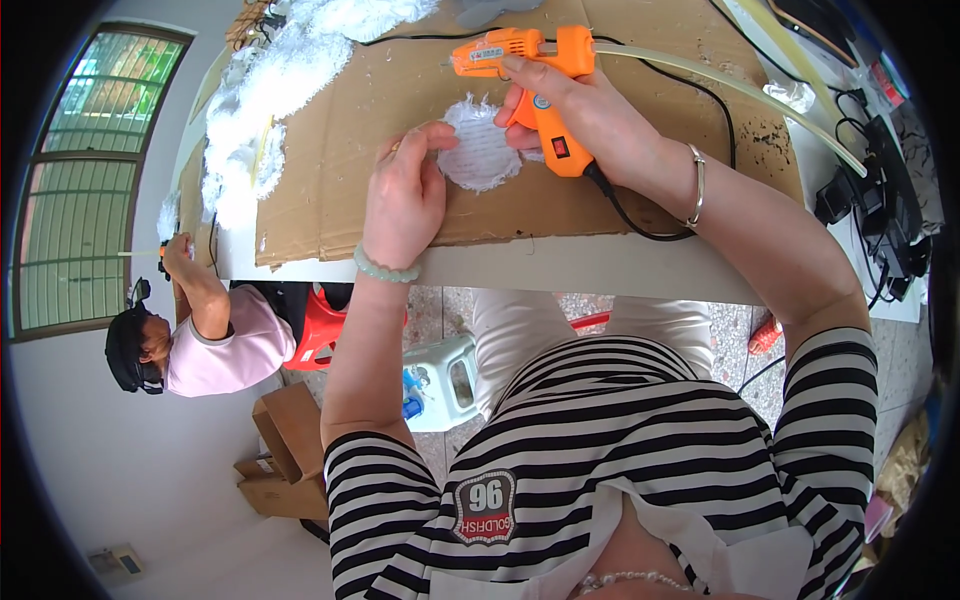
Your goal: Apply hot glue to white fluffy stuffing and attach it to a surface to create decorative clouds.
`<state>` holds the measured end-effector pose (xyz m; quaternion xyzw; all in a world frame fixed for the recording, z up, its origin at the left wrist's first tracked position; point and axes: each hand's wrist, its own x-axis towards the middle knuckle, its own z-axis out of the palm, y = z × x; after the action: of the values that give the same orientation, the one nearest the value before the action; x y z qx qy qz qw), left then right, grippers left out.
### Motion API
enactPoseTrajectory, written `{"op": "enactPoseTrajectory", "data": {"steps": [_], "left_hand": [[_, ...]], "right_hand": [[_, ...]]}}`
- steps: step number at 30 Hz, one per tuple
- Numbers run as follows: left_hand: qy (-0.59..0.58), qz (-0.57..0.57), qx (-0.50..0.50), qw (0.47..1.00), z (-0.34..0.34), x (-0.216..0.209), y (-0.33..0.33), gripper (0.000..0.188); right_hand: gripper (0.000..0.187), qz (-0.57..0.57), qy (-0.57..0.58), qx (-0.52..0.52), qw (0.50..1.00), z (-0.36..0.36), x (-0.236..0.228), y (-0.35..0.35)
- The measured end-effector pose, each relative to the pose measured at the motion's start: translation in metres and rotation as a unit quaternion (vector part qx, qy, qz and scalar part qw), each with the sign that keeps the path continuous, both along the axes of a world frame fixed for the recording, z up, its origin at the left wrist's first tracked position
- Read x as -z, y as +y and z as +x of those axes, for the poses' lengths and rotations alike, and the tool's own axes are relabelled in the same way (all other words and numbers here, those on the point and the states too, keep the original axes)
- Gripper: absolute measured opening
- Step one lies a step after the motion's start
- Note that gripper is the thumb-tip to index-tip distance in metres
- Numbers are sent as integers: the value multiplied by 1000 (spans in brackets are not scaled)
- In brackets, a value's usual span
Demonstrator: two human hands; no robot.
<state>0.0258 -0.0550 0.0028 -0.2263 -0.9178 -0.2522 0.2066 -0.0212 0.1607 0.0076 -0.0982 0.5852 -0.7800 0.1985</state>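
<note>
Head view shows the right hand [607, 112] gripping a glue gun [560, 128] over the cardboard [330, 150], the left hand [405, 188] curled at a fuzzy patch [480, 150] there, pinch unclear, the patch best kept flat.

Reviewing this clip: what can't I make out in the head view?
In the head view:
White fluffy disc: underside hidden, facing down.
Left hand: from this single angle, whether its fingertips pinch the disc or only touch it is unclear.
Small white scrap: partly covered by the orange glue gun.
White fluff pile and grey item: cut off by the upper edge.
Co-worker's tool: too small to read.
</note>
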Motion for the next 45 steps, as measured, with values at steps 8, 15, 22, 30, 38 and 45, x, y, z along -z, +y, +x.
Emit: {"op": "enactPoseTrajectory", "data": {"steps": [8,15,22,30,38,45], "left_hand": [[-50,179,-83,979,5,-14,3,34],[18,-16,-35,999,16,1,0,31],[6,140,-39,989,19,-14,11,31],[47,-58,-115,991,23,2,0,18],[28,27,-101,994,7,15,-8,2],[-3,115,-107,988,9,17,-9,1]], "right_hand": [[43,-7,0,0,1000,-1,1,0],[43,-4,4,-10,1000,0,-1,-2],[43,7,8,-3,1000,-2,1,1],[40,-19,65,-34,997,0,-18,5],[39,120,100,-129,979,-2,-42,24],[39,230,175,-195,937,9,-34,32]]}}
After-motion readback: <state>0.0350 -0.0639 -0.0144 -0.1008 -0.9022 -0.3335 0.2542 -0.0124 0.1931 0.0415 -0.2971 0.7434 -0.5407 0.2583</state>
